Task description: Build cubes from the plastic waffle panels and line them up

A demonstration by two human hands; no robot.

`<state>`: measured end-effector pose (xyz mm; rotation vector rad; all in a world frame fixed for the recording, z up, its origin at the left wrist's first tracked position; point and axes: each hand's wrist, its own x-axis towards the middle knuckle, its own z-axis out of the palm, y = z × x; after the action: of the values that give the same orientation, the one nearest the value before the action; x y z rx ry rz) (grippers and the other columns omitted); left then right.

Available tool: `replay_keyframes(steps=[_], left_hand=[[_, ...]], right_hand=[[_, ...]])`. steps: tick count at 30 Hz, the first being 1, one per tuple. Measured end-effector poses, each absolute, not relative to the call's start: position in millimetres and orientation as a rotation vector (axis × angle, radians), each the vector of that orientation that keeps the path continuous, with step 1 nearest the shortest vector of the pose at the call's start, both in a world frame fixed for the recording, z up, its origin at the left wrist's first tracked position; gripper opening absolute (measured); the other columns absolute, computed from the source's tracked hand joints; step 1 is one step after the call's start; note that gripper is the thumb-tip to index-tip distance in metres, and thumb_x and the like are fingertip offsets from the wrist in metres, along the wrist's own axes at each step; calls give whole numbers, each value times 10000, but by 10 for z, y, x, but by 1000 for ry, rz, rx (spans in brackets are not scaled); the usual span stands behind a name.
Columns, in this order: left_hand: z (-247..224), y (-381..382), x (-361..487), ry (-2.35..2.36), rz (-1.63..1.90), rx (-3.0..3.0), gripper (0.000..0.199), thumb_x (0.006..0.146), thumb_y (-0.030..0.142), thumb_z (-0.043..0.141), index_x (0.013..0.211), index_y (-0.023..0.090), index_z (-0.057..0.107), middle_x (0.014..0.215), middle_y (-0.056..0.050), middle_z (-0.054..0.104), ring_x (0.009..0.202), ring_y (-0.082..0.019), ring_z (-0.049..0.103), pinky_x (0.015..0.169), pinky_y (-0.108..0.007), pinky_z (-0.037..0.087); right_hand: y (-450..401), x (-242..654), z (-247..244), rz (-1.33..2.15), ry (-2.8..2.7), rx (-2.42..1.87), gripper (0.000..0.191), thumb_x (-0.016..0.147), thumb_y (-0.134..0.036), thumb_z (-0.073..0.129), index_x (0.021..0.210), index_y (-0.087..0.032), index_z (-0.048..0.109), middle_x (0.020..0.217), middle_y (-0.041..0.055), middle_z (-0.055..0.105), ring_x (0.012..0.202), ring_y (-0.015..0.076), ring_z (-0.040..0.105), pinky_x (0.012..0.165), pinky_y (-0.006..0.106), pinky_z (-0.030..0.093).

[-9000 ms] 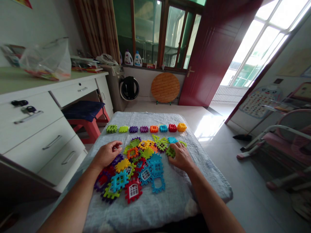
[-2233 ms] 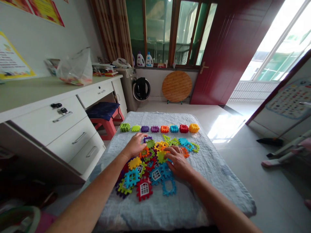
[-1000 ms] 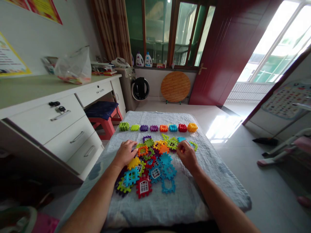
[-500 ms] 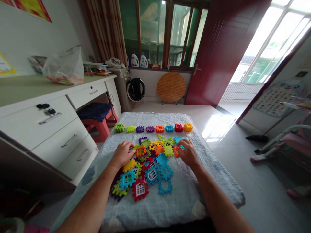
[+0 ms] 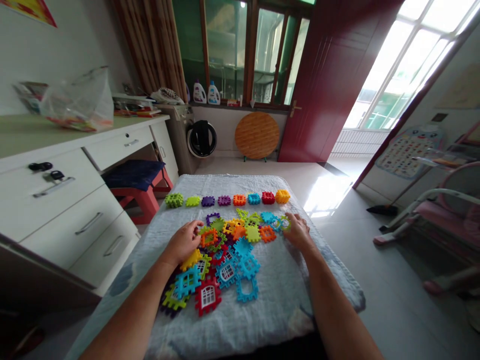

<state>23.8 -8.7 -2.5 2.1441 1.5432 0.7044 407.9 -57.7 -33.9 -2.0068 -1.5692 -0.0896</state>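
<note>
Head view, as I follow it from afar. Writing: the two white bottles (image 5: 214,93) before the window (image 5: 227,40) carry labels too small for me to read. A printed sheet (image 5: 410,150) at right bears rows of tiny figures, equally illegible to me; only a corner of the red-and-yellow poster (image 5: 33,9) enters the view. Right grip: the right hand (image 5: 299,232) is half curled, its fingertips at the green frame (image 5: 286,223); I cannot tell whether they pinch it. Left grip: the left hand (image 5: 184,242) is loosely bent beside the orange frame (image 5: 209,238); I cannot tell whether it holds a piece. Pile (image 5: 253,234): toothed pieces, overlapping on the cloth (image 5: 285,300) between the hands and nearer the viewer, among them a red panel (image 5: 208,296) with white lattice and a blue frame (image 5: 254,290). Beyond the pile: a row of eight colours, from the green stack (image 5: 174,200) at left to the yellow stack (image 5: 282,196) at right.
</note>
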Motion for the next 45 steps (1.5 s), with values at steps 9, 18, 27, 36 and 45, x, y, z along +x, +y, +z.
replay_keyframes(steps=[9, 18, 27, 36, 45], left_hand=[[21, -85, 200, 1432, 838, 2158, 331, 716, 269, 507, 1015, 196, 628, 869, -21, 642, 781, -163, 610, 757, -270, 506], [120, -143, 212, 1572, 1045, 2386, 216, 774, 191, 465, 930, 207, 614, 910, -58, 635, 896, -206, 600, 867, -307, 478], [14, -120, 219, 1566, 843, 2546, 244, 739, 136, 477, 920, 205, 626, 890, -53, 613, 880, -223, 596, 837, -342, 480], [60, -154, 186, 1339, 797, 2518, 372, 701, 196, 549, 1069, 198, 599, 1039, -58, 613, 1003, -225, 582, 934, -358, 461], [50, -138, 70, 1368, 761, 2502, 476, 666, 207, 563, 1141, 181, 584, 1144, -77, 626, 1093, -259, 550, 994, -396, 413]], right_hand=[[-611, 4044, -67, -49, -1354, -1758, 300, 707, -140, 439, 939, -168, 628, 860, 68, 544, 791, 205, 556, 797, 360, 466], [-607, 3671, -34, 529, -1301, -1380, 259, 768, -333, 561, 971, -175, 596, 722, -8, 562, 602, 127, 519, 575, 256, 446], [-590, 3308, -39, 376, -1744, -1381, 108, 804, -231, 575, 843, -213, 675, 842, 31, 678, 847, 186, 581, 818, 335, 448], [-572, 3290, -90, 271, -1925, -1414, 267, 825, -160, 523, 1033, -247, 666, 1025, 44, 684, 1000, 229, 531, 940, 403, 386], [-745, 3397, -45, 297, -2112, -1429, 693, 621, -136, 585, 1302, -222, 491, 1298, 73, 546, 1202, 287, 412, 1031, 465, 306]])
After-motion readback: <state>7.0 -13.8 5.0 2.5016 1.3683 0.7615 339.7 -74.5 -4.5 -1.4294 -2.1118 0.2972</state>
